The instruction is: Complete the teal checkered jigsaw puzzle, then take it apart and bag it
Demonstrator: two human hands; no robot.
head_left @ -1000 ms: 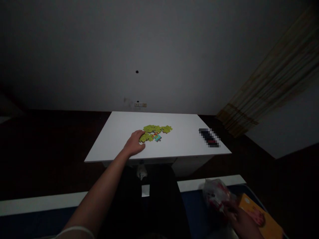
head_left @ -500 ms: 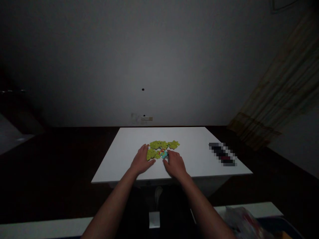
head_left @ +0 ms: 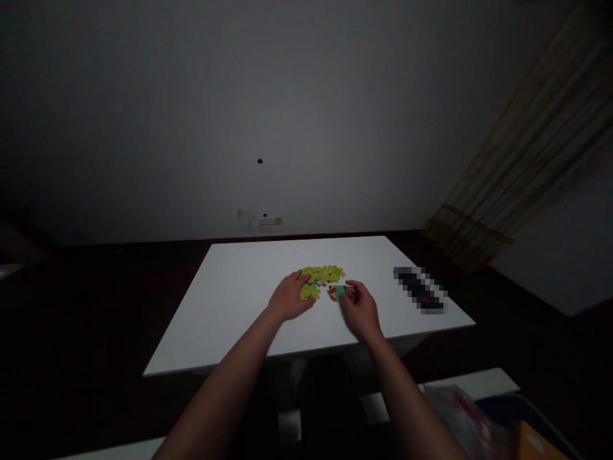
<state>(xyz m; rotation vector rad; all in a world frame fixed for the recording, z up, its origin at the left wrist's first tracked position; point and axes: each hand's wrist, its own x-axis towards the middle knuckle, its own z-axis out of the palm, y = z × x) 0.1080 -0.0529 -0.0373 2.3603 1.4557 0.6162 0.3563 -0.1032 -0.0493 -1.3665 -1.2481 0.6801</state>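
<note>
A cluster of yellow-green puzzle pieces (head_left: 323,276) lies near the middle of a white table (head_left: 230,306). My left hand (head_left: 290,299) rests flat on the table with its fingers spread over the cluster's left pieces. My right hand (head_left: 359,308) pinches a teal and red puzzle piece (head_left: 338,292) just right of the cluster, low over the tabletop.
A dark blurred-out object (head_left: 420,289) lies on the table's right side. A crinkled plastic bag (head_left: 460,415) and an orange box (head_left: 531,442) sit at the bottom right. A curtain (head_left: 517,160) hangs at the right, with dark floor around the table.
My right hand came up from the bag at the lower right to the table and took hold of the teal and red piece. The left hand stayed on the pieces.
</note>
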